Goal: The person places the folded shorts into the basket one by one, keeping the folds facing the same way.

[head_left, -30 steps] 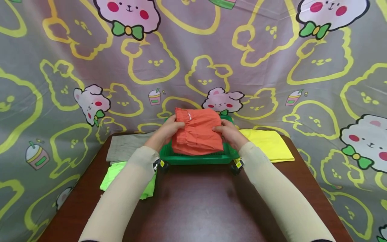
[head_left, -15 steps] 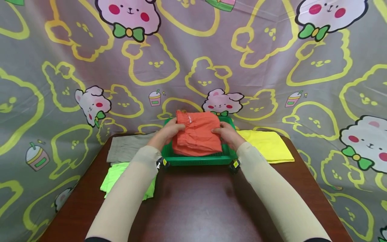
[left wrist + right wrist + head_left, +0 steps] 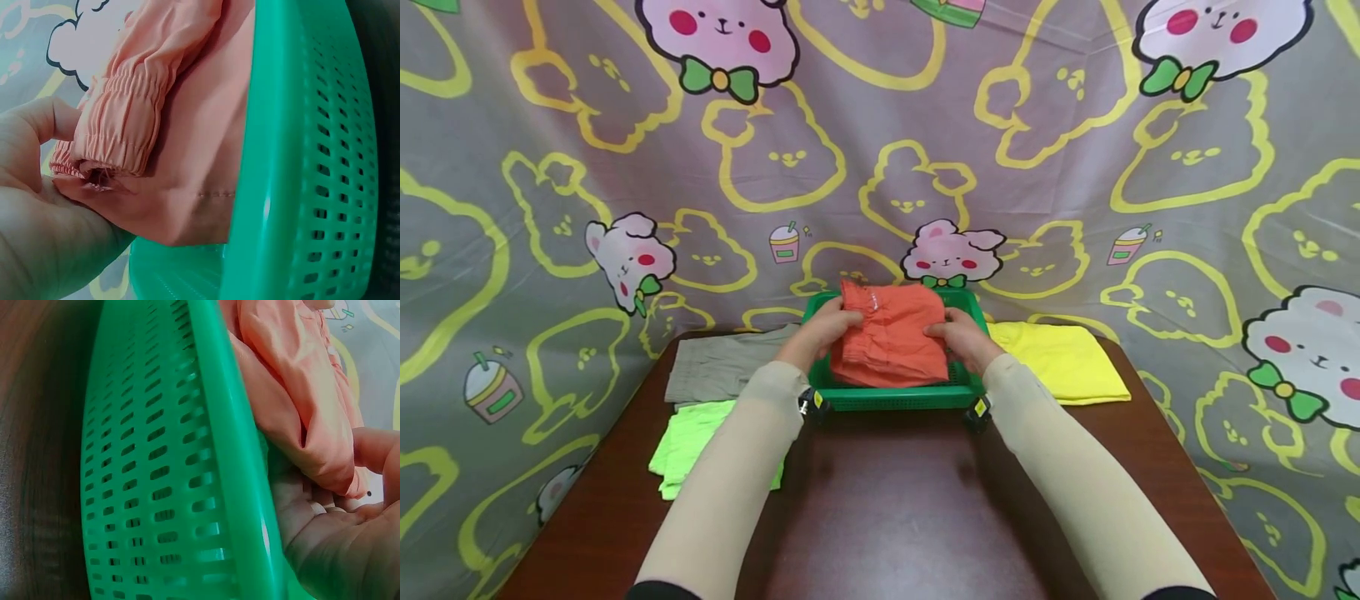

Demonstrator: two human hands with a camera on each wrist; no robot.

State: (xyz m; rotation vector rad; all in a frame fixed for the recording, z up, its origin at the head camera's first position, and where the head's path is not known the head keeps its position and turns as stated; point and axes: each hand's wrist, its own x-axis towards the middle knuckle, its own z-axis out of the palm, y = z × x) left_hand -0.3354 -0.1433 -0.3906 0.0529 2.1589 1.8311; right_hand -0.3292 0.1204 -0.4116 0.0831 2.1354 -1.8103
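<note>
Folded orange shorts (image 3: 895, 337) with a gathered elastic waistband lie over the green plastic basket (image 3: 895, 398) at the middle of the table's far side. My left hand (image 3: 826, 329) grips their left edge, thumb on top and fingers underneath. On the opposite edge my right hand (image 3: 964, 335) pinches the fabric the same way. In the left wrist view the waistband (image 3: 115, 125) sits between thumb and fingers, just inside the basket's rim. The right wrist view has the fold of the shorts (image 3: 300, 394) in the fingers, beside the slotted basket wall (image 3: 144, 456).
Left of the basket lies a folded grey garment (image 3: 707, 367), with a folded bright green garment (image 3: 692, 446) nearer the front. A folded yellow garment (image 3: 1063, 362) lies to the right. A patterned curtain (image 3: 880, 125) hangs behind the brown table (image 3: 880, 508).
Both hands have lowered the orange shorts a little toward the basket. The left hand has shifted slightly to the right with the waistband edge. Both hands keep hold.
</note>
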